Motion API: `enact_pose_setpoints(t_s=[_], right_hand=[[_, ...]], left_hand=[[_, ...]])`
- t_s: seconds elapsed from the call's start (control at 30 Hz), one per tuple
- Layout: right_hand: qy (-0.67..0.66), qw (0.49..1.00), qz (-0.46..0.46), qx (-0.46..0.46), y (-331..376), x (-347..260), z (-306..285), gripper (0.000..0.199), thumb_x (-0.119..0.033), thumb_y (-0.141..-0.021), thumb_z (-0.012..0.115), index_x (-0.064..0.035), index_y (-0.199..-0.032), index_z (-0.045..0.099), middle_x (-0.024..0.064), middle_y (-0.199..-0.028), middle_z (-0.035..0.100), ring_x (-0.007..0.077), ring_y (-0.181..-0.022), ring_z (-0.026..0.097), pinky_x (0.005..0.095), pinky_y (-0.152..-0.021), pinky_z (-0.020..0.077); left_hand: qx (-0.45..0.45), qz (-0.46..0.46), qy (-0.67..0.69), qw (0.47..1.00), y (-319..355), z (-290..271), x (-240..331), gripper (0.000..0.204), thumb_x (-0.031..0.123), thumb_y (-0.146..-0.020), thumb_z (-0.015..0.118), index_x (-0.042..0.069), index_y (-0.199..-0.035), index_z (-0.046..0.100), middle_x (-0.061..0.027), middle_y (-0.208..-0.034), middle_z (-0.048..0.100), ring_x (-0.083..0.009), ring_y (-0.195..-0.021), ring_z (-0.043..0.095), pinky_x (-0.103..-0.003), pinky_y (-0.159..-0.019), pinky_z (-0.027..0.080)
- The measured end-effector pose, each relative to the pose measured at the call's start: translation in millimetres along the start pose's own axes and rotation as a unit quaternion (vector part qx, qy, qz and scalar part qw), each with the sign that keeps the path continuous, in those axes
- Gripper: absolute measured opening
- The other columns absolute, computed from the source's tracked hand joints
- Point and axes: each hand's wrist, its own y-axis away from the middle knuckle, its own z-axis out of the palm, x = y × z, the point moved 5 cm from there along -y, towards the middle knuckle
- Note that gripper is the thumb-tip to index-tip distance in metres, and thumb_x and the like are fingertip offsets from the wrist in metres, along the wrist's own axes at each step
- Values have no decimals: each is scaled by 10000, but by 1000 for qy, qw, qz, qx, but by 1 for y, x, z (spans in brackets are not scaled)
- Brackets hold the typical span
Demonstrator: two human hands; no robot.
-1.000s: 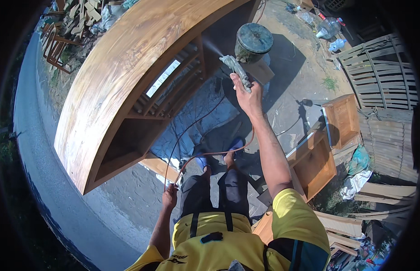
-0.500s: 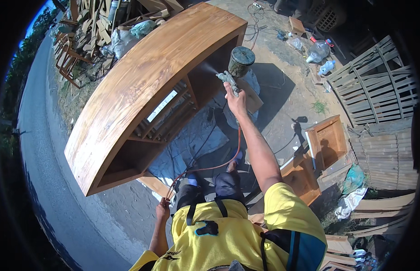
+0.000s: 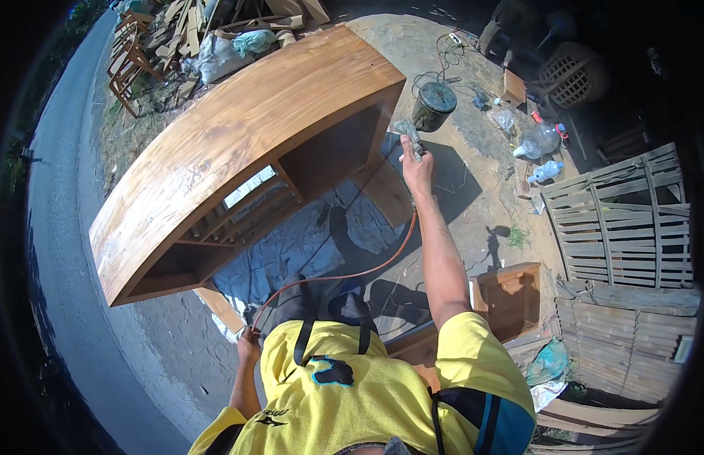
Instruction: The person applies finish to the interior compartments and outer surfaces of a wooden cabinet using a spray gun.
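Note:
My right hand point(image 3: 417, 171) grips a spray gun point(image 3: 407, 133), its nozzle pointing left toward the open right end of a wooden cabinet point(image 3: 238, 136). A dark round paint cup point(image 3: 432, 108) sits on the gun. From the gun a reddish-brown air hose point(image 3: 367, 271) curves down across my legs to my left hand point(image 3: 249, 345), whose fingers are closed around it. The cabinet has a glossy, curved brown top, open compartments at both ends and a slatted middle section. No mist is plain at the nozzle.
Pale sheeting point(image 3: 280, 243) covers ground below the cabinet. Drawer-like wooden boxes point(image 3: 507, 299) lie at right, near a slatted bamboo panel point(image 3: 621, 216). Plastic bottles point(image 3: 540, 140) stand beyond. Scrap wood point(image 3: 189, 34) and a chair frame point(image 3: 132, 64) lie far left, beside a road point(image 3: 60, 250).
My right hand and the spray gun have drawn back from the cabinet opening to the right. Mist seen at the nozzle before no longer shows. My left hand still holds the hose.

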Motion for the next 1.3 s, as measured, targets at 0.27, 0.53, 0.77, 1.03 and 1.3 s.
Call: enact_pose_setpoints(t_s=[0.27, 0.53, 0.77, 1.03, 1.3], right_hand=[[-32, 999, 0, -5, -20, -14, -15, 705, -670, -937, 703, 0, -721, 734, 100, -634, 675, 269, -671, 676, 444, -725, 516], [-98, 989, 109, -28, -40, 35, -85, 473, -479, -1049, 644, -30, -1166, 737, 59, -922, 741, 88, -520, 510, 267, -465, 386], [-58, 982, 177, -34, -28, 62, -160, 566, -545, -1059, 584, -37, -1303, 634, 76, -956, 722, 89, -519, 473, 238, -451, 385], [-49, 986, 128, -96, -136, 83, -175, 560, -519, -1058, 606, -18, -1308, 630, 75, -985, 712, 103, -518, 485, 238, -447, 364], [-56, 921, 19, -386, -315, 116, -155, 413, -405, -1066, 641, -19, -1208, 676, 57, -1025, 745, 73, -543, 500, 232, -471, 386]], left_hand=[[-49, -47, 70, 995, -48, 68, 37, 150, 156, -959, 627, 100, -1060, 724, -182, -920, 769, -366, -876, 760, -466, -739, 562], [-77, -93, -29, 992, -114, 167, 87, 216, 263, -920, 654, 97, -1019, 750, -235, -973, 760, -451, -901, 726, -508, -795, 589], [-216, -27, -139, 966, -201, 232, 158, 318, 303, -877, 682, 61, -1060, 778, -230, -1086, 762, -402, -1044, 740, -504, -884, 590], [-137, -99, 30, 985, -225, 255, 320, 284, 333, -917, 728, 68, -1016, 749, -210, -977, 757, -431, -922, 737, -513, -781, 582], [126, -207, 216, 946, -149, 292, 495, 333, 350, -933, 732, 33, -1035, 717, -230, -1017, 749, -432, -1005, 711, -531, -854, 547]])
